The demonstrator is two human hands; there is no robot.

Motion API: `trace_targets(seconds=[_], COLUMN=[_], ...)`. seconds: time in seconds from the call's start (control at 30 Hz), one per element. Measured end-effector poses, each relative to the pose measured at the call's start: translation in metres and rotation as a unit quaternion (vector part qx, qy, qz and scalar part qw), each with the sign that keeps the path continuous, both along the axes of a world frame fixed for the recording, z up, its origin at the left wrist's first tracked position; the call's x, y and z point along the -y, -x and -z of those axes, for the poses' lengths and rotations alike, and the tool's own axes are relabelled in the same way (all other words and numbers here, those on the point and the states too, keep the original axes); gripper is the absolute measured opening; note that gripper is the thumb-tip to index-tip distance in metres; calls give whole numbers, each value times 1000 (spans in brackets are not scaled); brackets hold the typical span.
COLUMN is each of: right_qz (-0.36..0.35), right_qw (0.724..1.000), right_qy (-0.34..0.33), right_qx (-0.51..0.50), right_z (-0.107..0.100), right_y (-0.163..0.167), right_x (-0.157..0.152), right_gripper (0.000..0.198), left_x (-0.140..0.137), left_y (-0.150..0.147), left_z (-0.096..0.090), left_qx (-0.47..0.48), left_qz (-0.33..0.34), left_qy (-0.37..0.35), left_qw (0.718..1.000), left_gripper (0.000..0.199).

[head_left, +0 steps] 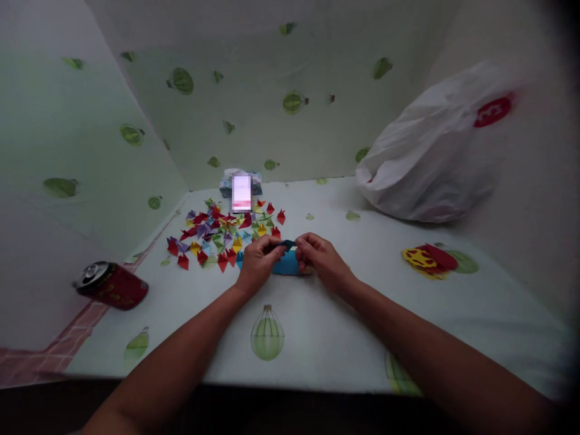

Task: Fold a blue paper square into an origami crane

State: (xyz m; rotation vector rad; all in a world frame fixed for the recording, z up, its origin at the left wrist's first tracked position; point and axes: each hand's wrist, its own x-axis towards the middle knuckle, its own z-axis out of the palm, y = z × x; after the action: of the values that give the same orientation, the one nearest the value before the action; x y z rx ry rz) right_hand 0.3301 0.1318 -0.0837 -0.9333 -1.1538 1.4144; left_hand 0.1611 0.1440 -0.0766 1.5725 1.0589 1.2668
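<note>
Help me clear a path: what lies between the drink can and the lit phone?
In the head view, colorful folded-paper pieces lie scattered between the drink can and the lit phone.

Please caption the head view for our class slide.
Left hand and right hand hold a small dark-blue piece near colourful folded papers, with a red can farther left.

folded shapes and dark blue piece are creased, matt paper; can is smooth metal; bag is thin, crinkled plastic; table covering looks smooth, matt.
</note>
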Motion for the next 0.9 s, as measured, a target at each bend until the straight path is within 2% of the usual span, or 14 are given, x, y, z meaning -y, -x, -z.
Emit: trace_targets(seconds=[0.1, 0.27, 0.53, 0.73, 0.9], right_qz=[22, 17, 7, 13, 8], right_qw=[998, 995, 997, 997, 996], right_qy=[-55, -67, -65, -54, -81], right_qx=[34, 76, 51, 53, 32], right_z=[1, 1, 3, 2, -2], right_y=[-2, -5, -2, -1, 0], right_x=[-2, -3, -3, -2, 1], right_gripper=[33, 28, 26, 23, 18], left_x=[0, 0, 3, 4, 5], left_y=[-2, -5, -5, -8, -8], left_z=[3, 7, 5, 7, 6], left_qx=[25, 55, 62, 103, 115], left_qz=[22, 47, 51, 43, 43], left_qy=[51, 87, 95, 98, 89], left_qw=[998, 994, 992, 989, 988], left_gripper=[19, 25, 23, 24, 26])
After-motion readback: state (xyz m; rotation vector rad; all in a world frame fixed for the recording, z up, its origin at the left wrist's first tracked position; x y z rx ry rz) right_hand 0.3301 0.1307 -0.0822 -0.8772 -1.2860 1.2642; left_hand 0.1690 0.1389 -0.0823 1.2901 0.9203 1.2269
